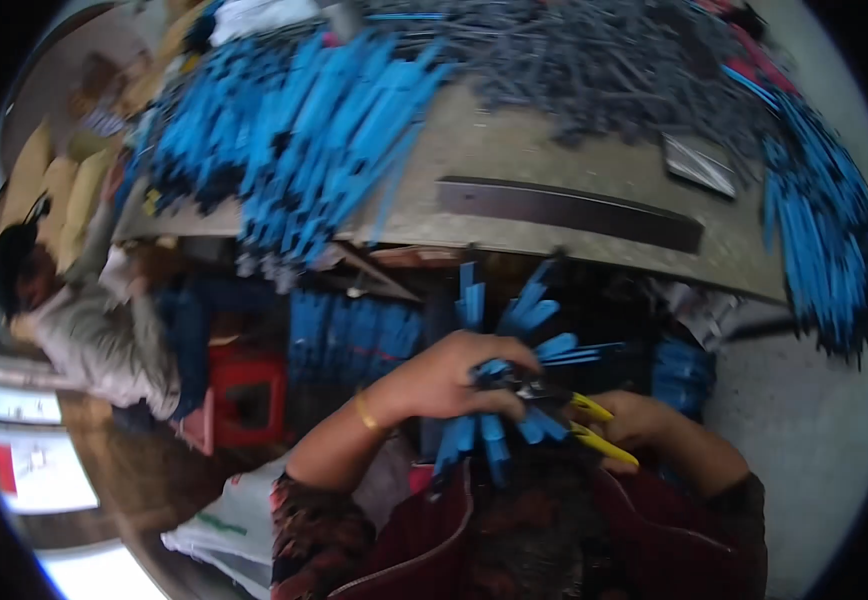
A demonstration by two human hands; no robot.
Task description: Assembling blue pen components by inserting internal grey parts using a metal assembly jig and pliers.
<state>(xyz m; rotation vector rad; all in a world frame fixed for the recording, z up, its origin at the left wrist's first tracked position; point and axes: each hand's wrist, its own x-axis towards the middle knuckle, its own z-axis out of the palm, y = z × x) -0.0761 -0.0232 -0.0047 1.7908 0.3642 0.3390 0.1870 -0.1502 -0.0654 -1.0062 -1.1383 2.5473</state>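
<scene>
Desk (434,160) across upper frame. Grey strip heap (594,75), top centre-right. Blue strip pile (314,125), upper left. Blue strip bundle (494,440) fanned out, lower centre. Dark flat bar (569,213) on desk, upper centre-right. Left grip (469,375), lower centre: pinching bundle. Right grip (639,420), lower right of centre: holding yellow-handled pliers (606,446), handles apart, tips by bundle.

Strips (495,436) blue, centre. Plier handles (604,446) yellow, right of centre. Stool (275,390) red, left. Sleeve (316,538) dark, reddish-patterned, bottom.

Nothing can be read; green marks (219,524) on the white bag (257,500) blur.
</scene>
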